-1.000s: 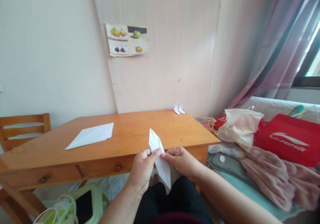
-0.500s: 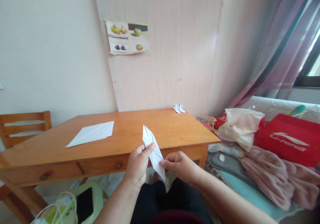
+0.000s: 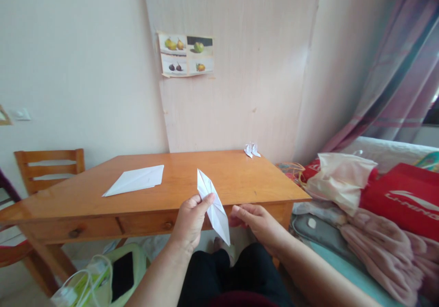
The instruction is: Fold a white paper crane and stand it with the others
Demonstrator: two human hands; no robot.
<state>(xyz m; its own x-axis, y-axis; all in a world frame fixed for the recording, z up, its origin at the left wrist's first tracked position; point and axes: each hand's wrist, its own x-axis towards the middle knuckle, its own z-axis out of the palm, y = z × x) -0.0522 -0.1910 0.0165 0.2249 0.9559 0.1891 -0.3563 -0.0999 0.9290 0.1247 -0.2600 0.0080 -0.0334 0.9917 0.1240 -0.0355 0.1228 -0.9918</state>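
My left hand is closed on a folded piece of white paper, its thumb pressing on the upper face near the middle. The paper is a long, narrow diamond with creases across it, tilted with one point up and the other towards my knees. Just beside its lower right edge is my right hand, fingers loosely curled and thumb a little apart from them, with nothing visible in it. Its fingertips are partly blurred. Flat white paper sheets lie on the left of the wooden table.
Two small folded paper figures stand at the table's back right. Below left, a pale green stool carries a dark phone and white cables. A wooden chair is at left; a bed with a red bag and pink cloth at right.
My right hand has come off the paper's lower edge and moved slightly right. My left hand still holds the paper. The view has turned a little to the left.
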